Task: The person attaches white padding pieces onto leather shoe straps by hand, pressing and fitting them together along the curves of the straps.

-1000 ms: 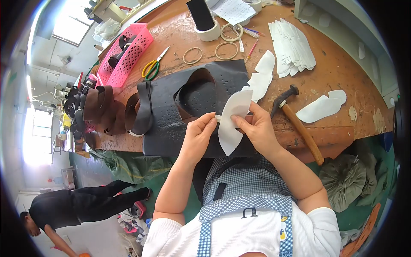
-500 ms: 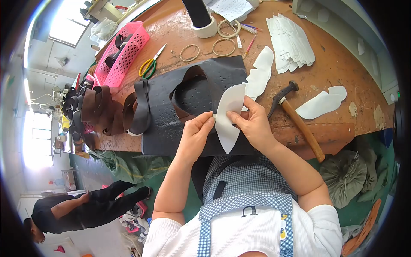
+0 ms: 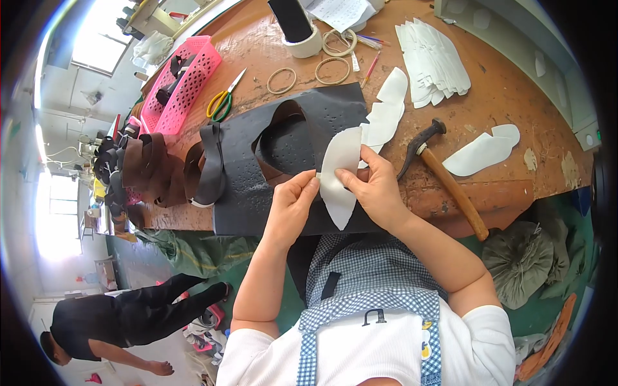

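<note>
Between my hands, above the black mat [image 3: 248,215], is a white cut-out piece [image 3: 339,186] with a curved edge and a pointed lower end. My right hand [image 3: 376,186] grips its right side, thumb on the front and fingers behind. At its left edge my left hand [image 3: 290,202] is closed in a pinch on a small pale tab; whether the tab belongs to the piece I cannot tell. A brown-and-black strap loop [image 3: 267,157] lies on the mat just beyond my left hand. Another notched white piece [image 3: 385,109] lies behind my right hand.
A wooden-handled hammer [image 3: 454,193] lies right of my hands, near a single white piece [image 3: 483,153] and a white stack [image 3: 432,64]. Scissors [image 3: 222,103], tape rings [image 3: 281,81] and a pink basket [image 3: 183,87] stand farther back. Dark straps [image 3: 154,167] pile up left. A person [image 3: 122,321] stands beyond.
The white piece has tilted slightly in my hands and shifted a little left; my grip looks the same. The person at the left has lowered an arm.
</note>
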A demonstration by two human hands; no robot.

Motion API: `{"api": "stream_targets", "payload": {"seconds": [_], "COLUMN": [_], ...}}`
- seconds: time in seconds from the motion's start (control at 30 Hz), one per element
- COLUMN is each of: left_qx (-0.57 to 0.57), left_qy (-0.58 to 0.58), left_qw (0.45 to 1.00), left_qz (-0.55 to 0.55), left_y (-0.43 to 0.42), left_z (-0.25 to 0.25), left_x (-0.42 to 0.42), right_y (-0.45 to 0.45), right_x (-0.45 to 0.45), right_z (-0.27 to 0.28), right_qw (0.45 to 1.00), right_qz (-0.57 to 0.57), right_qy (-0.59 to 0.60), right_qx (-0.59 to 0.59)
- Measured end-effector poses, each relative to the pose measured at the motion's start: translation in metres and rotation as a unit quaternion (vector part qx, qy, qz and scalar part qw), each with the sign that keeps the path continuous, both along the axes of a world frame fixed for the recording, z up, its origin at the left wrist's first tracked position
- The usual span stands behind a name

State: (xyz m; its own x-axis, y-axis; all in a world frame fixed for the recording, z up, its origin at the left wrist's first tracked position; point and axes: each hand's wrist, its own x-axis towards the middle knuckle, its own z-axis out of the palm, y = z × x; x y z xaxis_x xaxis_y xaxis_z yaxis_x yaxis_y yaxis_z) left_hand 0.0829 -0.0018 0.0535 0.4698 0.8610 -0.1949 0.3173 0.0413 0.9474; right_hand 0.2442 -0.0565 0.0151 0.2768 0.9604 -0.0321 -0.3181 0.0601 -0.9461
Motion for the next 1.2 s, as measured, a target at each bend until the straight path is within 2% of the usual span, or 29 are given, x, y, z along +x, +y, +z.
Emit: {"api": "stream_targets", "payload": {"seconds": [0.13, 0.23, 0.33, 0.47, 0.57, 0.67, 0.9, 1.0, 1.03, 1.2], "left_qx": [0.034, -0.033, -0.063, -0.086, -0.094, -0.091, -0.067, -0.051, -0.048, -0.044], "left_qy": [0.090, -0.021, -0.062, -0.073, -0.076, -0.074, -0.099, -0.124, -0.122, -0.127], "left_qw": [0.995, 0.999, 0.996, 0.993, 0.992, 0.993, 0.991, 0.988, 0.989, 0.990], "left_qz": [0.007, 0.031, 0.029, 0.025, 0.020, 0.018, 0.066, 0.071, 0.066, 0.050], "left_y": [-0.005, -0.002, 0.000, 0.001, 0.001, 0.001, -0.006, -0.009, -0.011, -0.007], "left_z": [0.010, -0.002, 0.006, 0.007, 0.008, 0.007, 0.000, -0.002, 0.001, -0.003], "left_x": [0.004, -0.004, -0.011, -0.018, -0.020, -0.022, -0.016, -0.009, -0.005, -0.001], "right_y": [-0.001, 0.000, 0.008, 0.014, 0.014, 0.015, -0.001, -0.005, -0.004, -0.006], "right_x": [-0.003, 0.004, 0.015, 0.016, 0.014, 0.011, 0.009, 0.001, 0.000, 0.004], "right_z": [0.004, 0.013, 0.012, 0.007, 0.015, 0.009, 0.033, 0.012, 0.010, 0.024], "right_qw": [1.000, 0.998, 0.994, 0.991, 0.995, 0.992, 0.991, 0.987, 0.991, 0.988], "right_qz": [0.002, 0.035, 0.054, 0.043, 0.046, 0.039, 0.066, 0.035, 0.019, -0.020], "right_qy": [-0.008, -0.029, -0.092, -0.120, -0.091, -0.112, -0.114, -0.152, -0.132, -0.147], "right_qx": [-0.010, -0.033, -0.026, 0.026, 0.016, 0.032, -0.020, 0.028, 0.029, 0.035]}}
